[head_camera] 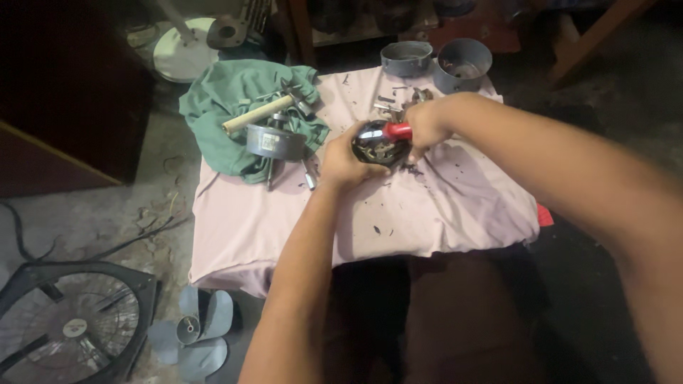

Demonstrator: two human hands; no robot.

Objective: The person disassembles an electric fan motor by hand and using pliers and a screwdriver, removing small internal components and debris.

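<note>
While a box fan (67, 320) and a loose fan blade (193, 336) lie on the floor at far left, a green rag (235, 107) on the pink-covered table (455, 206) carries a wooden-handled hammer (260, 114) and a grey motor housing (274, 141). The left hand (341, 160) cups a dark round motor part (380, 146) over the table's middle; the right hand (427, 128) grips a red-handled tool (397, 131) pressed against it.

A green cloth (235, 107) lies bunched on the pink-covered table (441, 206), with a wooden-handled hammer (260, 112) and a round grey motor housing (274, 141) on it. Two grey metal cups (435, 62) stand at the far edge. On the floor lie a box fan (67, 316) and a grey fan blade (199, 334).
</note>
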